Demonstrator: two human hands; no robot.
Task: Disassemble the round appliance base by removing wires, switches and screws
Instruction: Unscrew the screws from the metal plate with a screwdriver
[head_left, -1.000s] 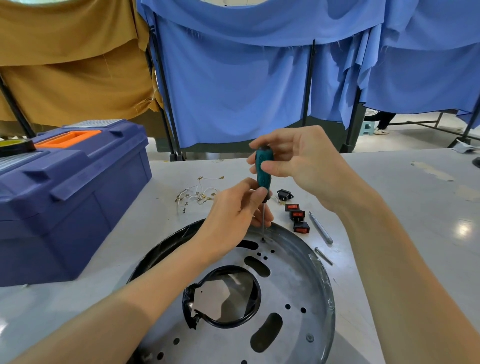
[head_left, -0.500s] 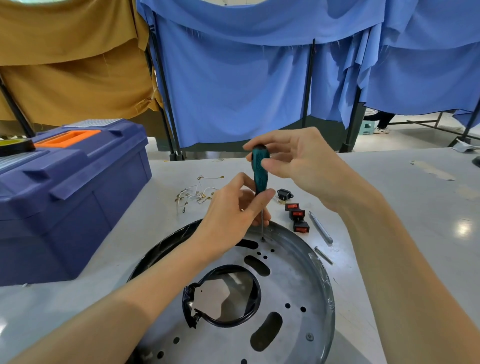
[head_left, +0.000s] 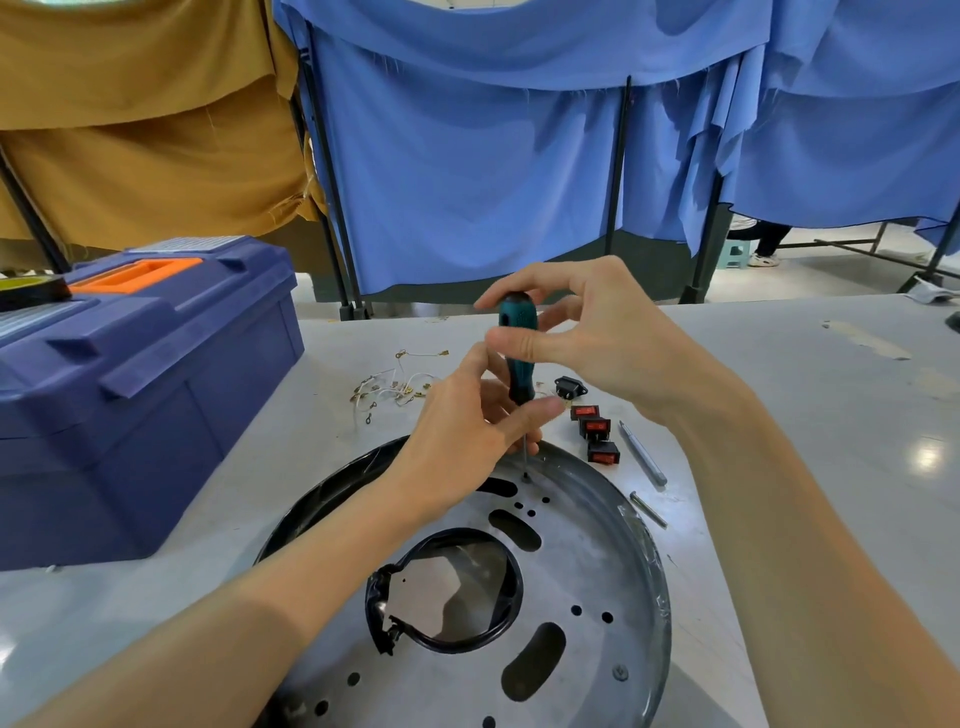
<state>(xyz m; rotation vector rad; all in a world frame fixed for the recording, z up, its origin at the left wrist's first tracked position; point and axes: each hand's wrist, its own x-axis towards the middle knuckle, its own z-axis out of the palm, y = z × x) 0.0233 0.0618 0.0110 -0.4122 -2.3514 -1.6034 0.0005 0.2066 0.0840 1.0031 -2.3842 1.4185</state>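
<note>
The round metal base (head_left: 582, 582) lies flat at the table's front, with a black ring around its centre hole. A teal-handled screwdriver (head_left: 518, 345) stands upright with its tip on a screw (head_left: 526, 475) at the base's far rim. My right hand (head_left: 587, 332) pinches the top of the handle with thumb and fingers. My left hand (head_left: 467, 436) curls round the lower handle and shaft. Three red rocker switches (head_left: 595, 428) and a black socket (head_left: 569, 387) lie just beyond the base. Loose white wires (head_left: 395, 387) lie further left.
A blue toolbox (head_left: 130, 384) with an orange handle stands at the left. Two thin metal rods (head_left: 644, 462) lie right of the base. Blue and brown curtains on black frames hang behind the table. Another screw (head_left: 619, 672) sits near the base's front right.
My right-hand fingers have shifted round the handle top and the screwdriver has tilted slightly. My left thumb has moved along the shaft. The base has stayed put.
</note>
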